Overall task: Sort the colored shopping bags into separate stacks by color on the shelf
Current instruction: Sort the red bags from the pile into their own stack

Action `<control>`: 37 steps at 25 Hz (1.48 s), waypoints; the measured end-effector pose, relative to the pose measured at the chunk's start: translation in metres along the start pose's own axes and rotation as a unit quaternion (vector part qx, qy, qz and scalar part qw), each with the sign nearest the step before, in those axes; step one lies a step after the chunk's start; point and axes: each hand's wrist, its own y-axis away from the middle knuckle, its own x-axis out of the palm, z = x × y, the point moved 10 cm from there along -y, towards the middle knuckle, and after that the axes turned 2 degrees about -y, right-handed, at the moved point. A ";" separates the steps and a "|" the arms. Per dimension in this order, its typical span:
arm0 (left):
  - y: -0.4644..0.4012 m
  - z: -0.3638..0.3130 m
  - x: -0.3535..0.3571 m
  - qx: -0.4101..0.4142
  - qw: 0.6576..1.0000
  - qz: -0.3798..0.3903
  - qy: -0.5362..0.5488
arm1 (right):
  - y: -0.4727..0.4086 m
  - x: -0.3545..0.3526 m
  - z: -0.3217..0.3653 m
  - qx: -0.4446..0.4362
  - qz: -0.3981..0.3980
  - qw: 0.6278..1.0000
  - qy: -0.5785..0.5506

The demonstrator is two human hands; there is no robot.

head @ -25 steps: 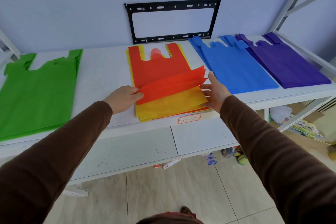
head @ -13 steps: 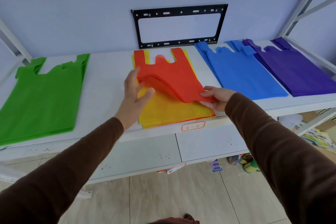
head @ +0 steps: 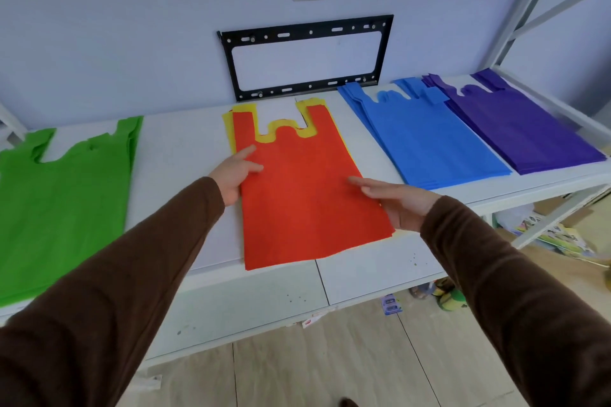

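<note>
A red bag [head: 307, 195] lies flat on top of the yellow stack [head: 243, 111] in the middle of the white shelf [head: 185, 142], its bottom edge hanging over the front. My left hand [head: 236, 172] rests on the red bag's left edge, index finger and thumb spread on top of it. My right hand [head: 396, 201] is at the bag's right edge, fingers straight and apart, holding nothing. A green stack [head: 62, 208] lies at the left. A blue stack [head: 426, 139] and a purple stack [head: 522, 129] lie at the right.
A black metal bracket [head: 307, 58] is fixed to the wall behind the stacks. White shelf posts [head: 515, 10] rise at the right. Below the shelf there are small items on the wooden floor [head: 330, 357].
The red bag, lifted and curled between both hands half a second ago, now lies flat over the yellow stack. My right hand has let go of its corner, and my left hand has come down onto its edge.
</note>
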 end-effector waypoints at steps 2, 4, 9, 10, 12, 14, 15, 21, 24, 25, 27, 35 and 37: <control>0.000 0.000 0.001 0.011 0.999 -0.003 -0.049 | -0.014 -0.009 0.005 -0.025 -0.080 0.996 0.008; 0.007 -0.007 0.000 0.058 0.991 -0.011 -0.116 | -0.018 -0.002 0.011 -0.045 -0.133 0.985 0.103; 0.081 -0.028 -0.013 0.215 0.959 -0.046 -0.181 | 0.034 0.035 0.016 -0.150 -0.157 0.945 0.242; 0.106 -0.024 -0.015 0.237 0.952 -0.046 -0.191 | 0.054 0.046 0.005 -0.169 -0.147 0.944 0.241; 0.159 0.001 -0.015 0.270 0.939 -0.049 -0.209 | 0.093 0.067 -0.031 -0.193 -0.126 0.946 0.229; 0.210 0.046 -0.012 0.273 0.936 -0.050 -0.218 | 0.129 0.083 -0.083 -0.196 -0.116 0.949 0.220; 0.230 0.072 -0.012 0.264 0.938 -0.048 -0.218 | 0.141 0.089 -0.110 -0.195 -0.110 0.951 0.215; 0.305 0.228 -0.028 0.141 0.963 -0.041 -0.225 | 0.165 0.124 -0.258 -0.107 -0.085 0.961 0.240; 0.316 0.290 -0.049 0.081 0.967 -0.043 -0.240 | 0.154 0.145 -0.317 -0.040 -0.062 0.980 0.187; 0.316 0.309 -0.059 0.059 0.970 -0.039 -0.234 | 0.147 0.154 -0.332 -0.020 -0.055 0.983 0.174; 0.311 0.342 -0.079 0.012 0.976 -0.036 -0.212 | 0.132 0.170 -0.352 0.010 -0.045 0.985 0.169; 0.197 0.361 -0.213 -0.044 0.989 -0.047 -0.136 | -0.022 0.231 -0.318 -0.008 -0.091 0.974 0.206; 0.149 0.334 -0.252 -0.017 0.987 -0.064 -0.148 | -0.076 0.248 -0.290 -0.043 -0.101 0.970 0.216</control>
